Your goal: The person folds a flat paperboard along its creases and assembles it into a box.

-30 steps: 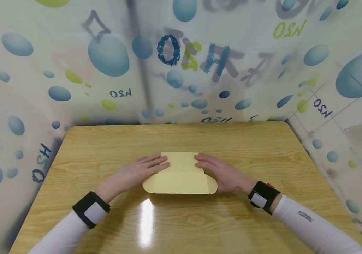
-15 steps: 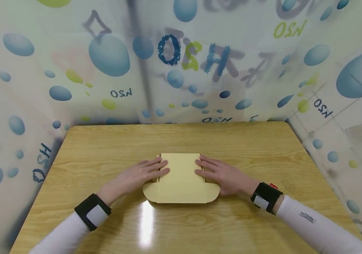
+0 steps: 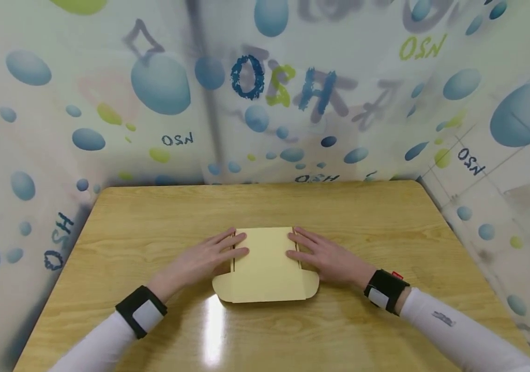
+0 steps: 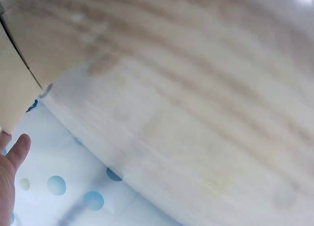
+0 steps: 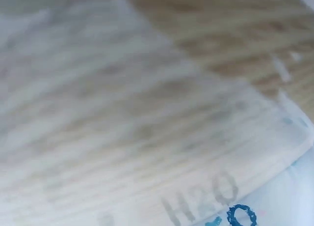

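Note:
A pale yellow cardboard box (image 3: 267, 253) lies on the wooden table (image 3: 190, 206) in the head view. Its front flap (image 3: 268, 287), with a rounded tab at each end, points toward the person. My left hand (image 3: 206, 257) rests on the box's left edge, straight fingertips on the lid. Mirroring it, my right hand (image 3: 325, 258) lays straight fingertips on the lid's right edge. Both thumbs are hidden in the head view. The left wrist view catches only a finger and thumb of the left hand (image 4: 10, 177) beside the box (image 4: 12, 83).
Behind and beside the table hangs a white curtain (image 3: 255, 144) printed with blue and green drops and lettering. A bright light reflection lies on the table front. The right wrist view holds only glossy tabletop (image 5: 122, 113) and curtain, blurred.
The front flap has swung outward and lower toward the person, so more of the lid shows. Both hands have stayed at the box's sides with only slight shifts.

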`<state>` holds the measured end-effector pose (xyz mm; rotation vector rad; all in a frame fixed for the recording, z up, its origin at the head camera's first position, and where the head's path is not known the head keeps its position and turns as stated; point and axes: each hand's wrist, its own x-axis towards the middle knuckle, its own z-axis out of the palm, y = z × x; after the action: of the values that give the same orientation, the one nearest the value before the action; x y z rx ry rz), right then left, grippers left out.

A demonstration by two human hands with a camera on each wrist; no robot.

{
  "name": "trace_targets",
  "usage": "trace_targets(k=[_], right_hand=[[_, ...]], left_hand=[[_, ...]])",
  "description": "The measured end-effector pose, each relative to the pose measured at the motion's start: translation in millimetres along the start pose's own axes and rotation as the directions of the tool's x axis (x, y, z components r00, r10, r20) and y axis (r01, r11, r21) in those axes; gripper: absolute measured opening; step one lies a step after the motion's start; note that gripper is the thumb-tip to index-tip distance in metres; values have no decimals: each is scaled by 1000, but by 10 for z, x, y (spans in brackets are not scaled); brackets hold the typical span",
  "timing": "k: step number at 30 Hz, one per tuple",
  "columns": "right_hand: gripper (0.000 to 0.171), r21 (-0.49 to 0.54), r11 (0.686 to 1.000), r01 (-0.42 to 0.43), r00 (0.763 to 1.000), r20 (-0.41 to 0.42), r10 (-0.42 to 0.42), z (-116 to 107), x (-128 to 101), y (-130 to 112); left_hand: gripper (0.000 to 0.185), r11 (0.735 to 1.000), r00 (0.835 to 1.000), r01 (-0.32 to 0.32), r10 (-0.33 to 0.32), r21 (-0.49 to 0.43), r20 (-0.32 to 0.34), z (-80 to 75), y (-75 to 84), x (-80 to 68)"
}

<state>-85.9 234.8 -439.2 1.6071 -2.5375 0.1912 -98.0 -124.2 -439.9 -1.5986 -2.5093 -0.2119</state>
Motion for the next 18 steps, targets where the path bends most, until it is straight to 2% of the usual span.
trace_targets(k=[7,11,13,15,16,18], right_hand=[[61,63,998,-4,1000,-20,5,30,-34,11],[65,120,993,-12,999,-50,18,48,-63,17],[68,164,986,-25,997,-65,36,49,-75,17],[71,222,974,-45,995,-79,64,41,-80,14],[72,252,966,-59,993,-82,82,35,-81,11],[76,322,942,-95,989,-78,127,23,-84,6]], left_hand=[[81,994,1000,22,-23,-111,-7,72,-11,-12],[76,965,998,57,-64,-257,-20,86,-13,-22],[75,936,996,75,-86,-345,-18,99,-17,-27],[74,893,994,95,-111,-439,-12,100,-23,-27],[73,866,992,103,-123,-488,-8,94,-27,-22],[70,796,990,121,-144,-593,8,59,-35,-4]])
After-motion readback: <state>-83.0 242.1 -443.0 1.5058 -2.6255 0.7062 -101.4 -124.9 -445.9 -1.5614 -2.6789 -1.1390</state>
